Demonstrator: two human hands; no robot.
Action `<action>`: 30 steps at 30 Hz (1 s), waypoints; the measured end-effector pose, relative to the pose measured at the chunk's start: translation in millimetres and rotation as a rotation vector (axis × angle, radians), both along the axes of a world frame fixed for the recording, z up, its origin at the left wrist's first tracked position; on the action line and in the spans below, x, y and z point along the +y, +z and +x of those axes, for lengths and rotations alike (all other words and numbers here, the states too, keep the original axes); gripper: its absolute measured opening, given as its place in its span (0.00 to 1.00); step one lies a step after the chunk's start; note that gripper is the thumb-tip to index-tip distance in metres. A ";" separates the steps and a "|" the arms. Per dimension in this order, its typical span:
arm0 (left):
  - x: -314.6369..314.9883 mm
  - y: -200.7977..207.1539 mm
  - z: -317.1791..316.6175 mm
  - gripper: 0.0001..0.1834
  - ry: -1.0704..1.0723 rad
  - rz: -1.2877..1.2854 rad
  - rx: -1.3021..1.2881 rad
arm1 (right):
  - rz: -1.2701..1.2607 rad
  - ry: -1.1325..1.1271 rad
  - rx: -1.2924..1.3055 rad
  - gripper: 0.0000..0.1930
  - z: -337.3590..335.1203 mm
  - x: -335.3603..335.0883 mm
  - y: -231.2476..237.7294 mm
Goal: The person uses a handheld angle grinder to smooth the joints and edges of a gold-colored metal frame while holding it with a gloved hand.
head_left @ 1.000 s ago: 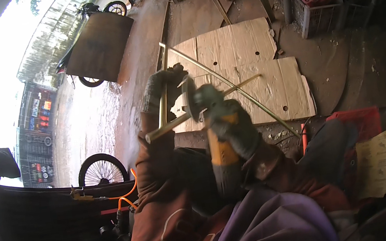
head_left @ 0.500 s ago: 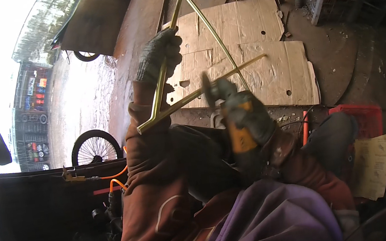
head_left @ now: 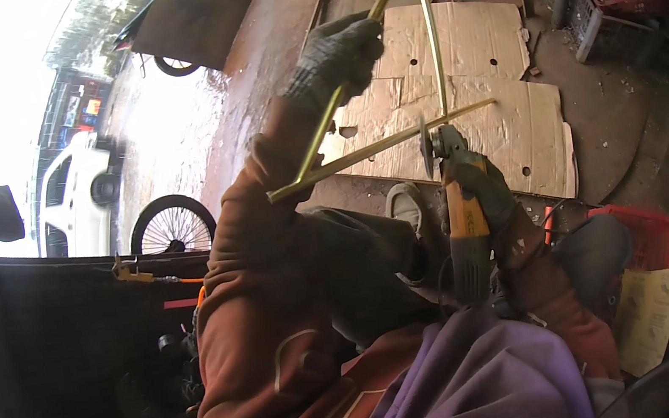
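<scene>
Gripping one side bar of the gold-coloured metal frame (head_left: 377,148) above the cardboard (head_left: 472,31), the left hand (head_left: 337,59) holds a probably light, stiff, smooth piece sensibly mid-bar, while the right hand (head_left: 485,188) clasps an angle grinder (head_left: 467,218).

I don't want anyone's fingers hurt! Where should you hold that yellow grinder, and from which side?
Probably the yellow middle of the grinder, from the right, where the right hand holds it. That part is long and narrow, so a palm can wrap around. The thin disc stands left of its front end, so coming from the right likely keeps you clear.
</scene>
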State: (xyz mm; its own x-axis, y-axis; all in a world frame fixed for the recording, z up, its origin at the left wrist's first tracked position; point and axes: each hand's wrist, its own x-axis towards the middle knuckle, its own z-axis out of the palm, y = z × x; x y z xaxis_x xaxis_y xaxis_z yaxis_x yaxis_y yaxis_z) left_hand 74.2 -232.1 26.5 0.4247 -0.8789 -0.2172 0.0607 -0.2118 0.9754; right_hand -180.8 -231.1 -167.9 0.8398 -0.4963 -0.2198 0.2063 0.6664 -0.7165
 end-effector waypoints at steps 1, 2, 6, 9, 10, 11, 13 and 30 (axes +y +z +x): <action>0.9 -2.3 -5.9 0.17 -0.003 0.023 -0.014 | -0.067 0.037 0.041 0.11 -4.4 1.3 6.1; 3.4 -3.1 -12.5 0.18 -0.006 0.046 -0.029 | -0.056 0.041 0.027 0.12 -7.2 9.6 15.4; 13.5 -9.4 -24.1 0.19 -0.046 0.032 -0.075 | -0.077 0.121 0.006 0.20 -10.2 44.6 72.7; 21.2 -8.3 -30.2 0.20 -0.069 0.030 -0.140 | -0.080 0.115 0.019 0.19 -11.9 51.3 77.2; 23.3 -9.2 -31.8 0.20 -0.075 0.029 -0.161 | -0.090 0.124 0.082 0.19 -11.8 44.1 68.5; 24.7 -12.8 -31.4 0.20 -0.084 0.037 -0.192 | -0.101 0.133 0.146 0.19 -11.8 37.5 61.9; 34.3 -10.2 -40.3 0.20 -0.045 0.073 -0.175 | 0.003 0.173 0.159 0.20 -12.4 28.7 54.6; 65.7 -41.0 -3.5 0.20 0.074 0.021 0.038 | -0.144 0.266 0.083 0.28 10.4 87.6 96.3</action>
State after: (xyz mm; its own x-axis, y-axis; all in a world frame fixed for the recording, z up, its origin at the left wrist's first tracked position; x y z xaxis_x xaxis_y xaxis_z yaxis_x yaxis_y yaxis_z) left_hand 70.7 -166.4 -14.5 0.4793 -0.8405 -0.2527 0.1141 -0.2259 0.9675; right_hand -170.5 -143.5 -71.6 0.9265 -0.2925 -0.2368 -0.0253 0.5795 -0.8146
